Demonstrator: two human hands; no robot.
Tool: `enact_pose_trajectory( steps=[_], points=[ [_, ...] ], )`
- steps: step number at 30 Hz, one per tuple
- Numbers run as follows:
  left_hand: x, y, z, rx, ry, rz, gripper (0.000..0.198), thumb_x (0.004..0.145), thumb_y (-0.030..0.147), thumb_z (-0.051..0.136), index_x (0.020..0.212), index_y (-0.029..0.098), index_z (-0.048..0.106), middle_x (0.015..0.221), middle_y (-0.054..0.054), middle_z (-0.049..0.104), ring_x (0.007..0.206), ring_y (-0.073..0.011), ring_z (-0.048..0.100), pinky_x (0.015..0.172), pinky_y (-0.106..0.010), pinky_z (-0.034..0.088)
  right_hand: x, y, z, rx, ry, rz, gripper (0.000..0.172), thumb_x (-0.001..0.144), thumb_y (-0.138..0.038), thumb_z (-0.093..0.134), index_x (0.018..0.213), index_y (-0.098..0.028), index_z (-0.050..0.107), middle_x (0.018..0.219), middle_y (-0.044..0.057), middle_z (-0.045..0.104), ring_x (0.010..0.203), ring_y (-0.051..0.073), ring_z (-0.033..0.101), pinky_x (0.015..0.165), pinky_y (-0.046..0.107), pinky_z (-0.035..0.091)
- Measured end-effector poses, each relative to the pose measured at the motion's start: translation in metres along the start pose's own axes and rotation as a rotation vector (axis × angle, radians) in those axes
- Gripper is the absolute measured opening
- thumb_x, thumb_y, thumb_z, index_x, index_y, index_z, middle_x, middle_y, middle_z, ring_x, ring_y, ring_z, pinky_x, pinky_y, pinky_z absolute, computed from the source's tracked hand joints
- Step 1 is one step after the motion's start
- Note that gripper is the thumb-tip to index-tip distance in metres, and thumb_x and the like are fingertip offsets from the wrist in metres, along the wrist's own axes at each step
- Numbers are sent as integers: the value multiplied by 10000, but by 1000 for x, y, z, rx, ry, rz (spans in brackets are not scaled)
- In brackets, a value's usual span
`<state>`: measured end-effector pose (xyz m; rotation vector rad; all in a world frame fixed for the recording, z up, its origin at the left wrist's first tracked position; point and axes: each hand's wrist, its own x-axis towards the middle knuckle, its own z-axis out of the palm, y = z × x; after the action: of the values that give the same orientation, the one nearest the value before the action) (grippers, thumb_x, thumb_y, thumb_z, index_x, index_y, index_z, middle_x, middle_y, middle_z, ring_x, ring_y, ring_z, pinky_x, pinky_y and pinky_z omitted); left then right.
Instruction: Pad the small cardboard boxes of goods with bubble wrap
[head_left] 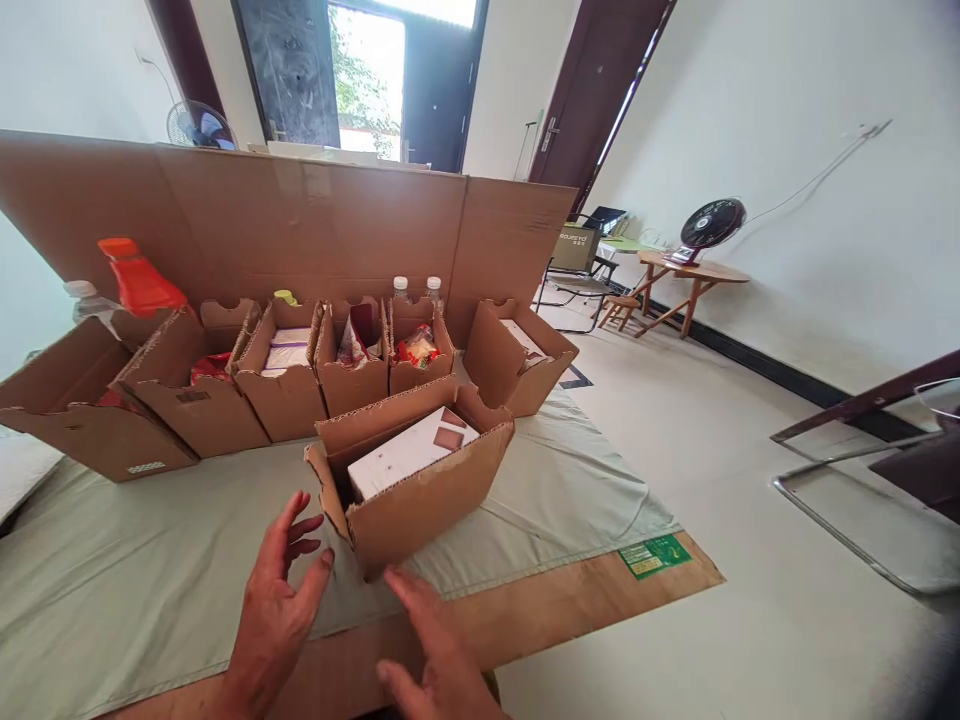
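Turned at an angle on the cloth-covered table, a cardboard box (431,505) with an open top stands in front of the others. Inside it lies a white carton (401,457) with brownish squares at one end. My left hand (281,590) is just left of the box's near end, fingers apart and nothing in it. My right hand (431,650) is below the box's near corner, thumb and fingers spread, also holding nothing. Its fingertips come close to the bottom corner; whether they touch it I cannot tell.
Behind stands a row of open cardboard boxes (281,405) holding packets, and another box (517,370) is at the right. An orange bottle (139,278) and clear bottles rise behind the row. A tall cardboard panel (337,230) backs the table. Pale green cloth (172,540) covers it.
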<state>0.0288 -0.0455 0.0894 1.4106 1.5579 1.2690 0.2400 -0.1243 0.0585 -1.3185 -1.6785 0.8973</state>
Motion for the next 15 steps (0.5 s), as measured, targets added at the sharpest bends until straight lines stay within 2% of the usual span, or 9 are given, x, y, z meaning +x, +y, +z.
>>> enact_pose_trajectory(
  steps=[1,3,5,6,8,11,13,15],
  points=[
    [1,-3,-5,22,10,2,672,879,469,615,1489,253,431,1276,-115,639,1054,-253,676,872,-406,586,6,0,-12,-9,27,-17,544,823,-274,677,1365,-292,624,1403,82,635,1292,310,596,1073,485,506],
    [-3,-12,-9,53,-14,19,650,879,447,617,1477,256,451,1314,-118,625,1092,-268,666,906,-435,578,18,4,-46,-13,224,10,280,909,-327,595,1143,-268,738,1181,95,749,1108,283,703,955,433,583],
    [-12,-24,-1,56,-67,40,646,879,432,615,1476,243,455,1348,-128,610,1123,-282,658,932,-453,571,31,14,-85,-28,448,113,258,943,-389,569,1082,-250,737,1078,104,767,991,270,731,873,413,605],
    [-17,-29,5,50,-88,49,644,886,423,603,1481,230,447,1373,-137,598,1155,-291,646,949,-458,564,38,19,-101,-35,517,147,275,941,-411,577,1107,-245,720,1100,111,760,991,271,727,854,409,605],
    [-27,-36,21,32,-110,50,635,911,399,560,1499,203,419,1436,-156,555,1254,-308,592,1006,-467,532,53,28,-123,-40,557,169,367,912,-431,614,1219,-236,662,1205,127,724,1055,282,704,838,405,600],
    [-32,-36,40,-13,-119,64,656,913,392,541,1508,161,394,1486,-176,506,1346,-327,518,1089,-482,468,74,40,-125,12,452,138,551,858,-422,651,1362,-215,561,1314,150,667,1067,284,692,816,396,598],
    [-24,-31,42,-47,-104,65,679,900,406,556,1508,154,386,1444,-169,543,1358,-337,504,1137,-509,416,84,45,-111,70,385,136,590,862,-414,633,1403,-206,525,1340,155,650,962,259,714,795,390,600],
    [-6,-25,36,-57,-85,49,671,886,441,572,1481,167,430,1336,-148,622,1350,-352,507,1158,-544,379,91,47,-93,111,349,141,595,884,-406,603,1434,-202,499,1357,156,637,882,233,718,782,380,600]
  ],
)
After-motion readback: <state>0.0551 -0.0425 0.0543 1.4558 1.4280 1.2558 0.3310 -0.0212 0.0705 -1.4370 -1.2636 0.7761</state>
